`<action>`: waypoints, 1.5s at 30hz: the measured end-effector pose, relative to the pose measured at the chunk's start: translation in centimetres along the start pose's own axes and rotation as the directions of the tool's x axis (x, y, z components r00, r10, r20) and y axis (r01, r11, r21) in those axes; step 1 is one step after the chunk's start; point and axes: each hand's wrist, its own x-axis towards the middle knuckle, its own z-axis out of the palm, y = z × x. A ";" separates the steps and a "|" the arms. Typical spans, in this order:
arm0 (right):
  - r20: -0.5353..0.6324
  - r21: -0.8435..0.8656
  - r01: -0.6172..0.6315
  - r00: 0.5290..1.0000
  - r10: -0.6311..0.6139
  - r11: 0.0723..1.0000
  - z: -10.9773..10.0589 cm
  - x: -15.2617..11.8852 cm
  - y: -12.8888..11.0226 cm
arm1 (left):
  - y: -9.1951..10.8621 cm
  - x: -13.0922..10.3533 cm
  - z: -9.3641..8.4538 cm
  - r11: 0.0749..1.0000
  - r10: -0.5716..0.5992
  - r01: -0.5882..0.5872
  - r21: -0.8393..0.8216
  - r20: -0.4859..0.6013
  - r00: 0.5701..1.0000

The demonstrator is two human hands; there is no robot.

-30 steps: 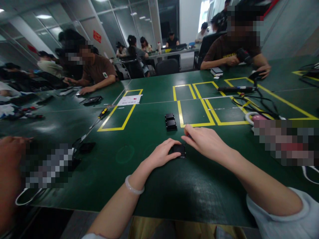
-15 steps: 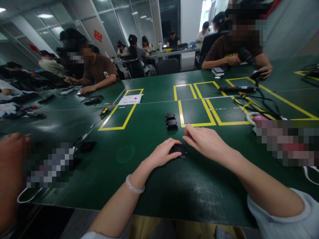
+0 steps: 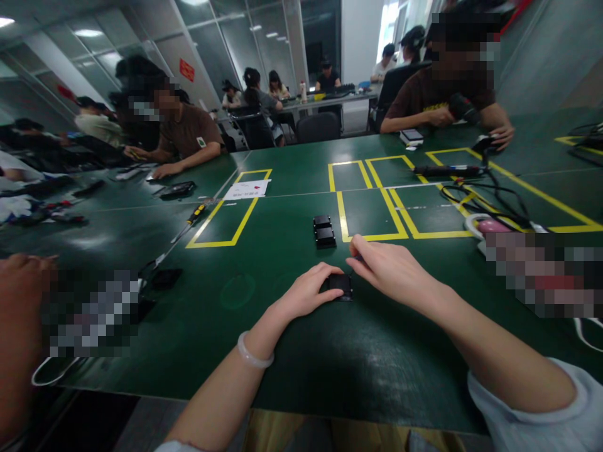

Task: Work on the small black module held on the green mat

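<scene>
My left hand (image 3: 313, 289), with a pale bangle on its wrist, grips a small flat black square piece (image 3: 342, 286) on the green table, thumb and fingers at its edges. Just right of that piece, my right hand (image 3: 377, 258) is closed with its fingers curled in. Something small and dark shows at its fingertips, too hidden to name. Beyond both hands lies a second black part (image 3: 325, 231), made of two square sections with small bright spots along its sides.
Yellow tape rectangles (image 3: 373, 237) mark the table. A yellow-black screwdriver (image 3: 196, 215) and a paper sheet (image 3: 247, 189) lie to the left. Dark cables (image 3: 511, 194) and a black pen-shaped tool (image 3: 450, 170) are at right. Co-workers sit opposite; another person's hand (image 3: 26, 282) is at far left.
Both my hands stay nearly in place, the left still on the black square piece. The view has shifted very slightly.
</scene>
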 end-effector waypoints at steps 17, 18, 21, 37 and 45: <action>0.010 -0.023 -0.006 1.000 0.006 1.000 0.1 0.0 0.0 | -0.1 0.0 0.0 1.000 -0.005 0.005 -0.009 0.003 1.000; 0.012 -0.024 -0.008 1.000 0.008 1.000 0.1 0.0 0.1 | -0.1 0.0 0.0 1.000 -0.005 0.005 -0.008 0.004 1.000; 0.002 0.023 0.026 1.000 -0.026 0.999 0.3 0.0 0.3 | 0.0 0.0 0.0 1.000 -0.001 0.001 -0.006 0.006 1.000; -0.018 0.025 0.033 0.999 -0.032 0.999 0.1 -0.2 0.2 | 0.1 0.0 -0.1 1.000 0.003 -0.003 -0.008 0.008 1.000; 0.012 -0.045 -0.012 1.000 0.013 0.999 0.2 0.1 0.1 | -0.1 0.0 0.0 1.000 0.001 -0.001 0.002 0.005 1.000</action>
